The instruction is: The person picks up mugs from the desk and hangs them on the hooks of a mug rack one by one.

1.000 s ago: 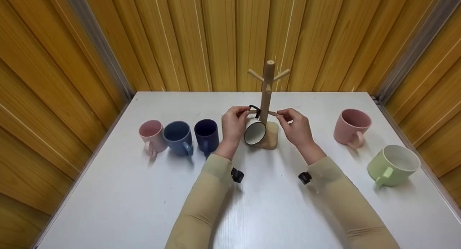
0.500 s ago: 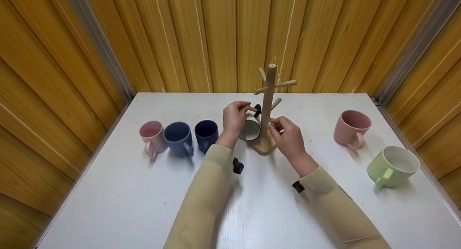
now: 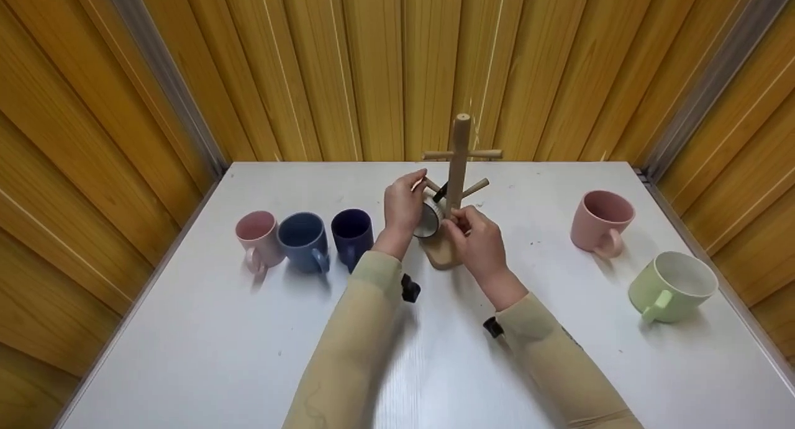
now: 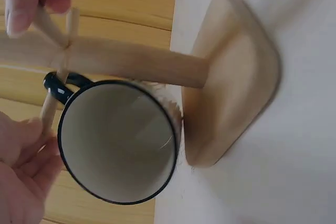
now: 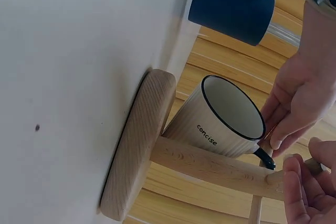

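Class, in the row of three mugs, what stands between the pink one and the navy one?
A blue mug, as the head view shows.

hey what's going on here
A person has both hands on a wooden mug stand. The left hand pinches one peg, which passes through the handle of a white, dark-rimmed mug; the right hand pinches another peg. Standing on the table are a pink mug, a blue mug and a navy mug to the left, with a second pink mug and a green mug to the right.
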Demonstrator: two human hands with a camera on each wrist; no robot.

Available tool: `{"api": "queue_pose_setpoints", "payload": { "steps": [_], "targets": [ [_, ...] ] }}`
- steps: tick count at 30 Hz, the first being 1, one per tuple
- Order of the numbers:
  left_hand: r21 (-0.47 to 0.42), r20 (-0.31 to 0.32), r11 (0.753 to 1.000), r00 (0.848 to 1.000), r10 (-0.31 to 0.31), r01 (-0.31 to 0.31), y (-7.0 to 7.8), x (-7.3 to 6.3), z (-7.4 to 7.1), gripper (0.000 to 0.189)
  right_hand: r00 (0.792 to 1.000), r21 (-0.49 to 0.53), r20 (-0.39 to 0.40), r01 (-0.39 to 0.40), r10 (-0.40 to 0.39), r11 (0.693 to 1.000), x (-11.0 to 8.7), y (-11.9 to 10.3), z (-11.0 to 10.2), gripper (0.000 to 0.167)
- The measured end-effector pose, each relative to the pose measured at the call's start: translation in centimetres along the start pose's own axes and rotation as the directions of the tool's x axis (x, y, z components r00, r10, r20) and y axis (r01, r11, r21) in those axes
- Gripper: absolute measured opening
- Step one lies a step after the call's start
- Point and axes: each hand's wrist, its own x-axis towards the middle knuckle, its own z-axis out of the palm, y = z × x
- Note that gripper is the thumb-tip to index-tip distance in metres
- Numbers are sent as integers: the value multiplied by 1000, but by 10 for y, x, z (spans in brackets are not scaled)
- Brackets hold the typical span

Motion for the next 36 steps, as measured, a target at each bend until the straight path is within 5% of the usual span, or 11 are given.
{"api": "queue_pose_setpoints", "payload": {
  "steps": [4, 7, 13, 22, 33, 35, 36],
  "targets": [
    [-113, -111, 971, 974, 199, -212, 1, -30, 2, 25, 1000, 9, 9, -7, 7, 1000, -2, 0, -1, 19],
    [-219, -90, 938, 963, 255, -269, 2, -47, 7, 25, 999, 25, 45, -19, 17, 1000, -2, 2, -7, 18],
    [-324, 27, 920, 970, 241, -219, -2, -62, 19, 27, 972, 42, 230, -59, 48, 997, 0, 7, -31, 30],
    [-373, 21, 911, 979, 201, -179, -6, -68, 27, 28, 919, -23, 364, -153, 150, 988, 15, 13, -112, 48],
    [-400, 11, 903, 985, 174, -155, -4, -70, 29, 24, 804, -261, 463, -280, 374, 924, 10, 43, -232, 68],
    [-408, 11, 899, 984, 176, -157, -4, -70, 29, 23, 765, -328, 483, -293, 426, 898, 7, 55, -251, 70],
    [-411, 11, 898, 984, 179, -159, -4, -70, 30, 23, 726, -374, 491, -324, 482, 869, 6, 60, -260, 73]
  ]
}}
